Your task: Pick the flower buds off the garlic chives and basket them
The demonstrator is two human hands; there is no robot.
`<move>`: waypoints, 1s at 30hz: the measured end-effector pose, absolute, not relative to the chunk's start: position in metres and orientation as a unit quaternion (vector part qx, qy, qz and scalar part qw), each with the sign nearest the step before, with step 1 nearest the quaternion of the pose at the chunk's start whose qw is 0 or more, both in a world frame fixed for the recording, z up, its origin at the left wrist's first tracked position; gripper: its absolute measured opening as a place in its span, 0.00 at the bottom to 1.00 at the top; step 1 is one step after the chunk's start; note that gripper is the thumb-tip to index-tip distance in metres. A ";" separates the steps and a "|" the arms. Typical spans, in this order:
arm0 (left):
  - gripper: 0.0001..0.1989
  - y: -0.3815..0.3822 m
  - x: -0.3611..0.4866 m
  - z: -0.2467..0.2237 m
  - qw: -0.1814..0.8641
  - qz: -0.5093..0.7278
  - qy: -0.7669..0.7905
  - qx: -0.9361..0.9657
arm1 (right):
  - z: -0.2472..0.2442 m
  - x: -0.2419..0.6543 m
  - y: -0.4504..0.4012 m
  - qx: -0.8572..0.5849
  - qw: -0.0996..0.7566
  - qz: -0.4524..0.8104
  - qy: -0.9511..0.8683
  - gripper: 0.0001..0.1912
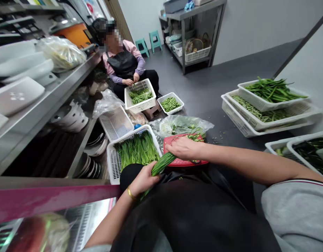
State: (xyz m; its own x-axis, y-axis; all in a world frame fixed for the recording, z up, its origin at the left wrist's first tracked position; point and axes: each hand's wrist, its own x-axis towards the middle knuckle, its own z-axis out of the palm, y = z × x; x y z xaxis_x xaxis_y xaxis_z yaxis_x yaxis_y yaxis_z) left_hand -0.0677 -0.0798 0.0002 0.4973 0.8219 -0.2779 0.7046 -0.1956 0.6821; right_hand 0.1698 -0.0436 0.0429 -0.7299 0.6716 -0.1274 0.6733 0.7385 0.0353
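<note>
Head view: left hand has fingers curled closed around near end of green bunch; right hand has fingers wrapped over far end, above red tray; bunch slants between hands, near white basket of greens

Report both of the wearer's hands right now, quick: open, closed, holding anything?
Left hand: closed, holding the bunch of green stalks.
Right hand: closed on the same bunch, farther along it.
</note>
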 end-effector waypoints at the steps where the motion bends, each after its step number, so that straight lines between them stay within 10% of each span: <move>1: 0.12 -0.081 -0.069 -0.002 0.463 0.084 0.480 0.740 | 0.046 0.166 -0.046 0.343 0.066 0.007 0.937 0.19; 4: 0.15 -0.080 -0.074 -0.011 0.623 0.090 0.462 0.624 | 0.048 0.148 -0.049 0.269 0.034 0.040 0.962 0.44; 8: 0.15 -0.076 -0.081 -0.024 0.735 0.084 0.471 0.481 | 0.023 0.122 -0.044 0.225 0.051 0.000 0.973 0.52; 13: 0.15 -0.079 -0.086 -0.034 0.802 0.136 0.425 0.397 | -0.009 0.117 -0.027 0.231 -0.013 0.078 0.970 0.17; 30: 0.45 -0.016 -0.062 0.003 0.837 0.064 0.226 0.495 | 0.078 0.123 0.003 0.087 0.054 0.111 0.988 0.10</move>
State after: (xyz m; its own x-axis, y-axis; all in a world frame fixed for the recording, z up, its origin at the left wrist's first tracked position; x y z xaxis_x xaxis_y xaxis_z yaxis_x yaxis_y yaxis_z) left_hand -0.0618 -0.0163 0.0029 0.8900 0.3311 -0.3135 0.1154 0.5016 0.8573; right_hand 0.1229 0.0034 0.0781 -0.9789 0.1846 -0.0879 0.1604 0.9601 0.2292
